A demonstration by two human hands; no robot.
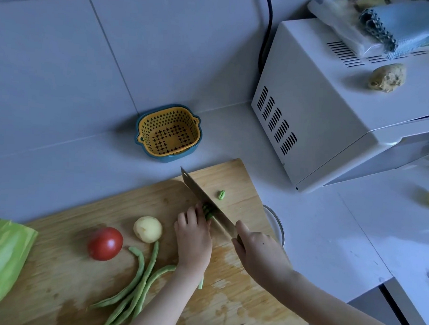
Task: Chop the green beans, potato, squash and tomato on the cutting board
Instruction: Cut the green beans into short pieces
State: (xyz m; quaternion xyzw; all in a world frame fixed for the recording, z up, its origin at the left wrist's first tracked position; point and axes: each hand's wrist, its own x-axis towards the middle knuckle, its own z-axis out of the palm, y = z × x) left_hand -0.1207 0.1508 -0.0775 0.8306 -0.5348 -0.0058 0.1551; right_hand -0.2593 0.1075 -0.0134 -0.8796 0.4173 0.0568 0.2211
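- Your right hand (258, 250) is wrapped round the handle of the cleaver (202, 196), forefinger reaching up toward the blade. That is a closed, firm grip.
- Your left hand (194, 237) has its fingers curled over a small bundle of green beans (207, 211), pinning it to the cutting board (234, 180) right against the flat of the blade.
- One cut piece (221, 194) lies on the far side of the blade, so I'd say the bean chopping has barely begun.
- The whole beans (141, 277) wait by your left forearm. The tomato (105, 243) and potato (147, 229) sit uncut near them, and the pale squash (4, 258) rests at the board's left end.
- For a good cut, tuck those fingertips back and lead with the knuckles, letting the blade's flat ride against them.
- Bring the edge straight down through the whole bundle, so no bean is left half-cut.
- Line the bean ends up, then walk your left hand back a little after each stroke for even lengths.
- Mind the wet patches on the board near your right wrist, where I'd expect beans to skid.
- A glass bowl (278, 226) peeks out at the board's right edge, and a yellow colander (168, 133) stands on the table by the wall. Either looks handy for the pieces.
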